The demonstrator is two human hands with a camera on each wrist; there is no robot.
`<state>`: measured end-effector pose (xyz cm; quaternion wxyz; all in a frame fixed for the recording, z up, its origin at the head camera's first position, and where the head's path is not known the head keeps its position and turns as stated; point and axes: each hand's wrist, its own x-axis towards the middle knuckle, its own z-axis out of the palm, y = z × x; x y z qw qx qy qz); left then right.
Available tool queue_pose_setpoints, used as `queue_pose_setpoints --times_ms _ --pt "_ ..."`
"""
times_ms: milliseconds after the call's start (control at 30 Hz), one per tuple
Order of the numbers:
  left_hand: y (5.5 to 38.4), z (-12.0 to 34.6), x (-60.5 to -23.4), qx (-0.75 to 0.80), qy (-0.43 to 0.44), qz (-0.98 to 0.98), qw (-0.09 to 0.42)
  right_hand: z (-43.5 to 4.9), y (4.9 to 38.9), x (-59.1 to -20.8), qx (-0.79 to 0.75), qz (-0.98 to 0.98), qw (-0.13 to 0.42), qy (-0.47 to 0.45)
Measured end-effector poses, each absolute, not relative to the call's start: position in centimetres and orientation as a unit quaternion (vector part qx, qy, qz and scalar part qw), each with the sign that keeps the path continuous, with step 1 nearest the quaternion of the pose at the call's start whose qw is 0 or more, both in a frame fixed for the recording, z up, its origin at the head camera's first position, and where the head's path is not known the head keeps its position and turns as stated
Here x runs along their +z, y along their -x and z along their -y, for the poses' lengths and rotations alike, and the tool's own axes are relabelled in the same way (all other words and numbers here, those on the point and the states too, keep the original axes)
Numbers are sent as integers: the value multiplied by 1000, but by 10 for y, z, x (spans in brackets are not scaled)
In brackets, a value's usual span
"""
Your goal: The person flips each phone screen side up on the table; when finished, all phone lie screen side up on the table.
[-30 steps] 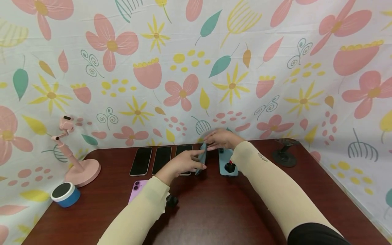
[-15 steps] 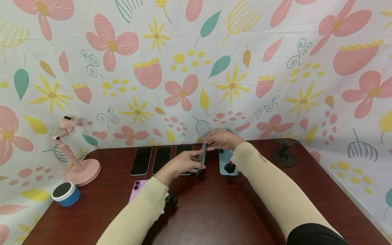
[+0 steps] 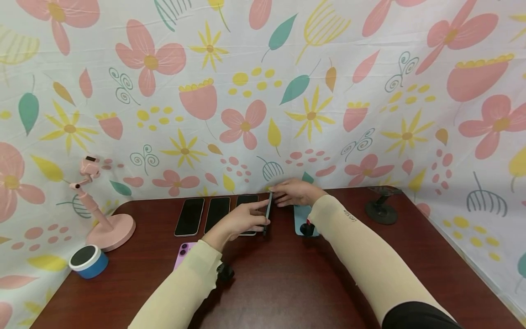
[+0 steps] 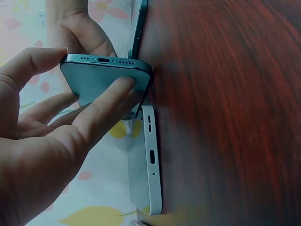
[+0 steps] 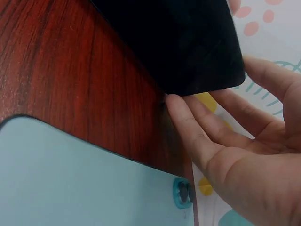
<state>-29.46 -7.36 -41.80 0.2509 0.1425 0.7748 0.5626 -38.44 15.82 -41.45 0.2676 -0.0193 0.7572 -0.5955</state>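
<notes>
Teal phone (image 3: 268, 208) standing on its long edge, gripped at both ends

The teal phone is at the rear of the table (image 3: 287, 283), nearly upright, its dark screen facing right and its teal back facing left. Whether its lower edge touches the wood cannot be determined.

The left hand (image 3: 242, 218) grips the near end, where the port shows, with digits on the upper edge and across the back. The right hand (image 3: 297, 192) pinches the far end between thumb and fingers, one digit at each corner.

Immediately left of the teal phone lie three dark-screened phones (image 3: 217, 214) in a row, screens up; the left hand partly covers the nearest. To the right, a light-blue phone (image 3: 302, 213) lies back up, partly hidden by the right arm. A purple phone (image 3: 183, 252), back up, shows beside the left sleeve (image 3: 181, 285).

Further out: a pink stand (image 3: 111, 232) and a blue tub (image 3: 90, 266) at the left; a black stand (image 3: 381, 212) at the right rear. A floral cloth (image 3: 246, 59) hangs behind.
</notes>
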Motion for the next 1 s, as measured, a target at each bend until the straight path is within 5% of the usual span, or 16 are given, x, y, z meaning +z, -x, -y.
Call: queue_pose_setpoints --times_ms 1000 --pt "291 77 -406 522 -128 -813 224 -155 383 -425 -613 -750 250 9"
